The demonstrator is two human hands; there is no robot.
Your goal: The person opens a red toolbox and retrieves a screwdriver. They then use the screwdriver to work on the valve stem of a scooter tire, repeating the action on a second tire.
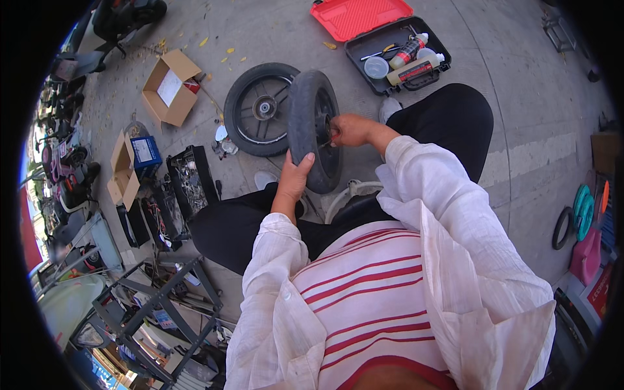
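A scooter wheel with a black tyre point(302, 123) stands upright between my knees. My left hand point(297, 174) grips the near left side of its tread, thumb on top. At the hub on the wheel's right face is my right hand point(351, 130), its fingers closed together; whatever they pinch there is too small to make out. Just behind and to the left, a second wheel point(242, 130) lies flat on the ground, its hub and spokes facing up. The upright wheel covers part of that one's right edge.
An open black tool case point(364, 49) with a red lid point(361, 16) holds bottles and tools at the far right. Cardboard boxes point(182, 97), a blue box point(145, 151) and black parts trays point(192, 179) lie to the left. A metal frame point(156, 299) stands at the near left.
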